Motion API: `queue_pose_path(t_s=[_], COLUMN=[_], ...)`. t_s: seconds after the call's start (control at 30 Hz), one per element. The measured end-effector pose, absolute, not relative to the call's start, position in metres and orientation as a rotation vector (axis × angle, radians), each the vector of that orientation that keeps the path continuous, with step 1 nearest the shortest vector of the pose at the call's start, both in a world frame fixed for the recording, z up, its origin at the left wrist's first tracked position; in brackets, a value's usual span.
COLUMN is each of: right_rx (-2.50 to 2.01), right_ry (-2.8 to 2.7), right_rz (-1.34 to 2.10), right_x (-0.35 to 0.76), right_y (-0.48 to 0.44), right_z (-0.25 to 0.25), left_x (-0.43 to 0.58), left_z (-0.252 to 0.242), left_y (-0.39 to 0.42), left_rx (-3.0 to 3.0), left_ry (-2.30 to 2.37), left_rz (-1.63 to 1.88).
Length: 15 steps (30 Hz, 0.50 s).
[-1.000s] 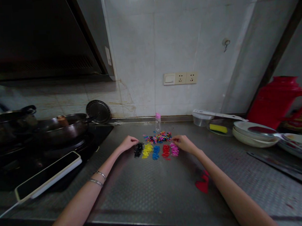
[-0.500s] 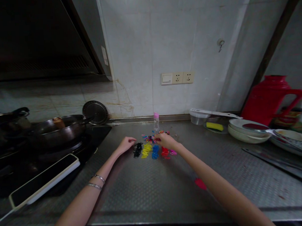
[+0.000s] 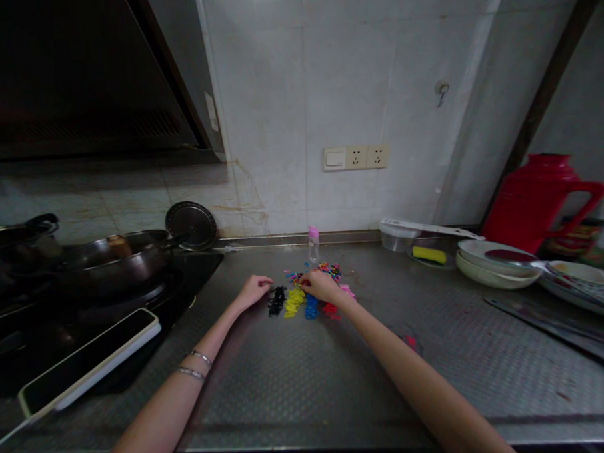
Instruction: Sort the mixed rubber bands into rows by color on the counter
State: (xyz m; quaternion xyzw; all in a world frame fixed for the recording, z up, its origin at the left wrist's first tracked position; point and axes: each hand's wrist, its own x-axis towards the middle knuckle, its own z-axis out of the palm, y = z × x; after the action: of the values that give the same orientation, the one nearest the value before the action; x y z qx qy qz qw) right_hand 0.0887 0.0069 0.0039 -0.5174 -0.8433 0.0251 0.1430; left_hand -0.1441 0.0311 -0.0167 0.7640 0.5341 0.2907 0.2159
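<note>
Small, thin coloured pieces that look like rubber bands lie sorted by colour on the metal counter: a black pile (image 3: 276, 301), a yellow pile (image 3: 294, 301), a blue pile (image 3: 311, 307), a red pile (image 3: 330, 311) and a pink group (image 3: 348, 291) partly behind my wrist. Behind them is a mixed-colour heap (image 3: 332, 270). My left hand (image 3: 255, 290) is closed in a pinch just left of the black pile; whatever its fingertips hold is too small to see. My right hand (image 3: 320, 285) pinches above the yellow and blue piles, its fingertip contents hidden.
A clear bottle with a pink cap (image 3: 313, 246) stands behind the heap. To the left are a phone (image 3: 90, 359) and a pan (image 3: 118, 264) on the stove. Bowls (image 3: 499, 268), a yellow sponge (image 3: 429, 255) and a red thermos jug (image 3: 528, 203) stand right.
My right hand has shifted left from the mixed heap to the yellow and blue piles, uncovering more of the heap. My left hand has stayed nearly still.
</note>
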Motion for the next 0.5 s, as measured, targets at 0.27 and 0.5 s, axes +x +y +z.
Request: queue_pose_path(t_s=[0.27,0.5], right_rx=[-1.553,-1.547], right_ry=[-2.421,-2.409], right_rz=[0.033,0.009], right_x=[0.0847,0.0853], right_y=[0.0055,0.0079], right_z=[0.0066,0.0054], left_x=[-0.1460,-0.1451], left_z=[-0.0196,-0.0170], left_y=[0.0335,0.0316], left_rx=[2.118,2.128], left_ry=[1.474,1.462], left_rz=[0.810,0.814])
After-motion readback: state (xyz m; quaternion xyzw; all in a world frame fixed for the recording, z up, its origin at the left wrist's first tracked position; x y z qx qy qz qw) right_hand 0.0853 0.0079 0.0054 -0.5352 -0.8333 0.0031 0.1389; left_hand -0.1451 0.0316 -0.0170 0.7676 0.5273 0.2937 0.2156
